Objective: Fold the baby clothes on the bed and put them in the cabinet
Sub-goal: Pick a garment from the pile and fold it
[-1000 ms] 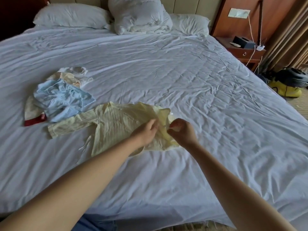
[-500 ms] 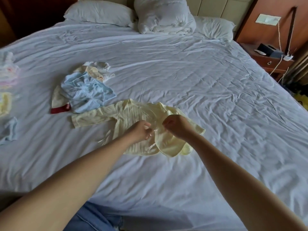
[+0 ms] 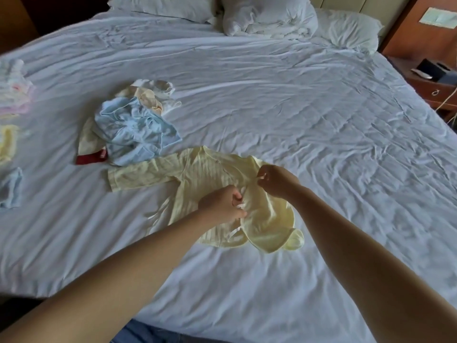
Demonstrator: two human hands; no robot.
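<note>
Head view, bed [image 3: 321, 120]: rumpled white sheet fills the frame; cabinet not in sight.
Heap [image 3: 133, 129]: blue and cream clothes, left of centre, likely awaiting folding.
Shirt [image 3: 210, 174]: yellow, centre, lying flat, one sleeve spread leftward just beside the heap.
Left hand [image 3: 220, 204]: fingers curled, pinching a white tie.
Right hand [image 3: 277, 180]: pinching another tie, slightly higher.
Ties [image 3: 241, 206]: step looks like fastening the front; next, knot them, then fold sleeves inward, clear of the heap.

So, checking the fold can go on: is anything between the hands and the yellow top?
Nothing visible. The left hand and right hand pinch the yellow top at its ties. The blue garment lies close beside its sleeve.
</note>
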